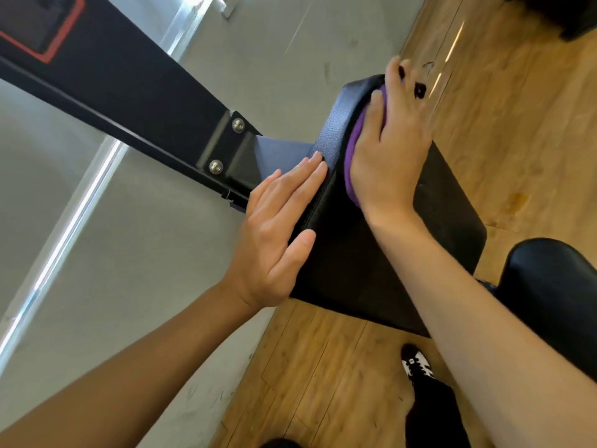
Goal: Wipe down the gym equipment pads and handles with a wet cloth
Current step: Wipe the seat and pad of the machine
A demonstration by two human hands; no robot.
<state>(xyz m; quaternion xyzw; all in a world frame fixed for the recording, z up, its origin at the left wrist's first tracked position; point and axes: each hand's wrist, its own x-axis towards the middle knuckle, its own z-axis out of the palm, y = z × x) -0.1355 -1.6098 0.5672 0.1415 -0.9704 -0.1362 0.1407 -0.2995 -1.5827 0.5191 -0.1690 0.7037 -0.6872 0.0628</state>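
A black textured pad (352,253) juts out from a black steel frame (135,98) at the middle of the view. A purple cloth (350,163) lies on the pad's upper face. My right hand (391,150) presses flat on the cloth with spread fingers that reach the pad's far edge. Most of the cloth is hidden beneath that hand. My left hand (277,237) rests flat against the pad's left side, fingers straight and together, thumb on the pad's face.
Two bolts (238,125) fix the pad's bracket to the frame. A second black rounded pad (549,286) sits at the right edge. Below are a wooden floor (323,383) and my shoe (416,363). A grey wall (145,253) fills the left.
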